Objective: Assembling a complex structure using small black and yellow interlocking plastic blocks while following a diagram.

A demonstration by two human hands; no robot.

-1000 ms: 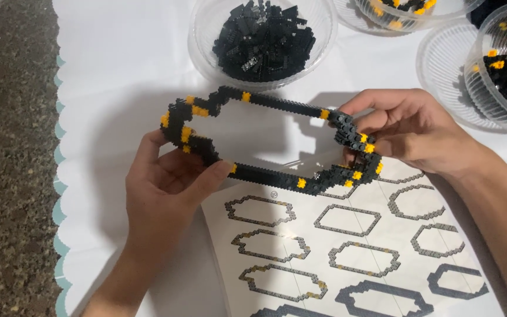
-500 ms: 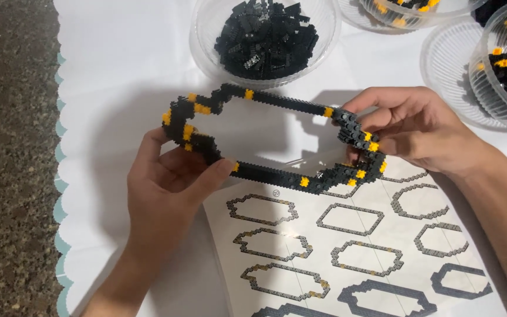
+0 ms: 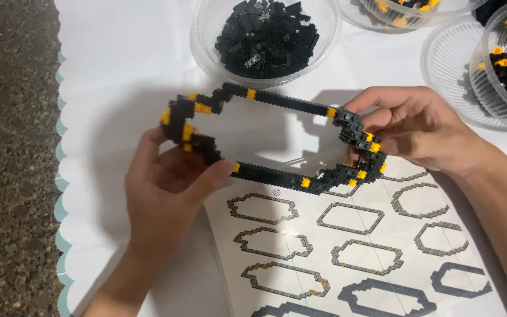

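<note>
While betw. both hands (image 3: 165,188) – brick ring (image 3: 277,176)

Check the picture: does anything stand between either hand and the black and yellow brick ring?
Nothing visible does. The left hand already grips the brick ring at its left end, and the right hand pinches its right end. The ring is held above the instruction sheet, with the bowl of black bricks behind.

Studded matt plastic brick ring (image 3: 277,141); clear glossy plastic bowl (image 3: 206,47); smooth paper sheet (image 3: 353,258); rough speckled stone floor (image 3: 13,176).
</note>
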